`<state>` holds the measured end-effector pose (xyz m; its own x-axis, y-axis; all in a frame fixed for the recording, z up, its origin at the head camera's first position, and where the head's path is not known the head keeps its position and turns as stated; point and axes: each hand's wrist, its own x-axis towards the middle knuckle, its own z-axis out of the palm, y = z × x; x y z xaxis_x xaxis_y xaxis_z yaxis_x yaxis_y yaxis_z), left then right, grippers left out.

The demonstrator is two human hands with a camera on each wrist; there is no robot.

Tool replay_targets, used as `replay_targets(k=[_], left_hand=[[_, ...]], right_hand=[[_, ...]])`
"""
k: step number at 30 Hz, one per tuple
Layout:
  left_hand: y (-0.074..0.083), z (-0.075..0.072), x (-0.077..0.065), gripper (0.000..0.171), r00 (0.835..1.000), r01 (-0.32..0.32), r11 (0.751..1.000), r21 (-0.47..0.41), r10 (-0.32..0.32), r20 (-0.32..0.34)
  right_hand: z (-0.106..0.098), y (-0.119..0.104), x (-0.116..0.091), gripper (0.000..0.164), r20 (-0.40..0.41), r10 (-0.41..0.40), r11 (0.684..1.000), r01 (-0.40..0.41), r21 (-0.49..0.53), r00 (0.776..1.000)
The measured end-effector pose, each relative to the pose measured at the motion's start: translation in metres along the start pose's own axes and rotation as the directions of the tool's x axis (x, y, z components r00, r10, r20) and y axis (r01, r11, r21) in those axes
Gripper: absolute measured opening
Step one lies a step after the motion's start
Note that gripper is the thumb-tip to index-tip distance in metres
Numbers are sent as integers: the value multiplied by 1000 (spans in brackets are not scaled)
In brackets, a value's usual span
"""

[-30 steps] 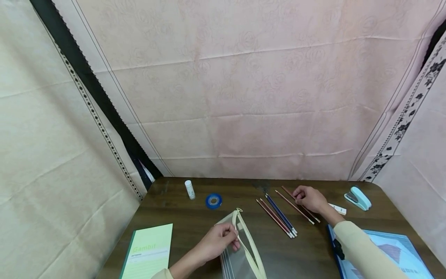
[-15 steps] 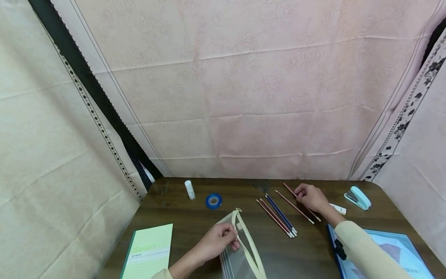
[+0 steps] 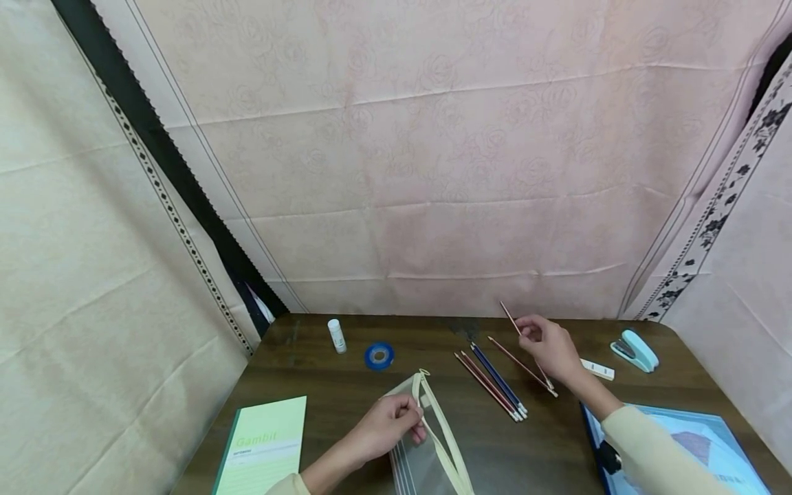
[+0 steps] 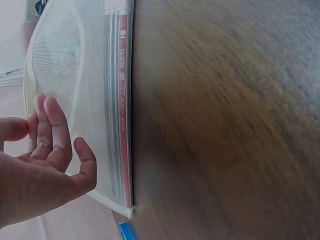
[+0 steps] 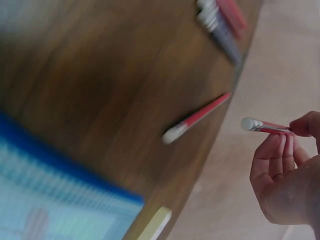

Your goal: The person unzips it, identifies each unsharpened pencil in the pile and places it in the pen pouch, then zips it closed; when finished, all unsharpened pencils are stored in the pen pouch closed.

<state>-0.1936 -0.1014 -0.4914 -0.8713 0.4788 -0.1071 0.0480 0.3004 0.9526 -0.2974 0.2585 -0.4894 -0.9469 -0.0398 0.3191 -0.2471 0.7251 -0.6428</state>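
My left hand (image 3: pixel 391 425) pinches the cream zipper edge of a mesh zip pouch (image 4: pixel 95 95) and holds its mouth apart. Through the mesh, a red HB pencil (image 4: pixel 124 100) shows along the pouch's bottom edge. At the table's far side my right hand (image 3: pixel 551 347) pinches a red pencil (image 5: pixel 272 128) between thumb and fingers, its white eraser end toward the wrist camera and its point tilted upward. Another red pencil (image 3: pixel 520 363) lies just left of that hand. Further left, red pencils (image 3: pixel 485 385) and blue pencils (image 3: pixel 498 378) lie side by side on the table.
A white eraser (image 3: pixel 597 370) and a light-blue stapler (image 3: pixel 636 351) are at the right. Nearer, a blue folder (image 3: pixel 699 440) lies under the right forearm. A glue stick (image 3: pixel 337 336), blue tape roll (image 3: pixel 379 356) and green notebook (image 3: pixel 266 443) sit to the left.
The right hand has lifted the rightmost red pencil off the table, its tip now higher and further left. The left hand and pouch stay where they were.
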Motion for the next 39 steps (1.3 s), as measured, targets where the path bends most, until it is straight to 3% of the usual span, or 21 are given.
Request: replay_targets(k=[5, 9, 14, 19, 27, 30, 39], left_hand=[[1, 2, 1, 21, 1000, 5, 1000, 3, -5, -6], [-1, 4, 2, 21, 1000, 1, 1000, 4, -1, -17], [-4, 5, 4, 20, 999, -7, 1000, 12, 8, -32], [-2, 4, 3, 20, 1000, -5, 1000, 22, 6, -24], [-3, 4, 0, 20, 1000, -17, 1000, 12, 17, -13], [-4, 4, 0, 19, 1000, -20, 1000, 11, 20, -12], [-4, 5, 1, 19, 1000, -29, 1000, 12, 29, -8]], right_hand=[[-1, -29, -11, 25, -28, -24, 990, 27, 139, 999], [-2, -49, -19, 26, -3, -19, 953, 19, 302, 1000], [0, -74, -30, 30, 41, 22, 852, -41, 522, 999], [10, -89, -44, 33, 118, 89, 746, -144, 650, 989], [34, -100, -68, 34, 228, 112, 616, -248, 747, 967], [44, -104, -77, 34, 282, 121, 584, -298, 755, 952], [65, -111, -96, 37, 384, 110, 572, -374, 730, 917]])
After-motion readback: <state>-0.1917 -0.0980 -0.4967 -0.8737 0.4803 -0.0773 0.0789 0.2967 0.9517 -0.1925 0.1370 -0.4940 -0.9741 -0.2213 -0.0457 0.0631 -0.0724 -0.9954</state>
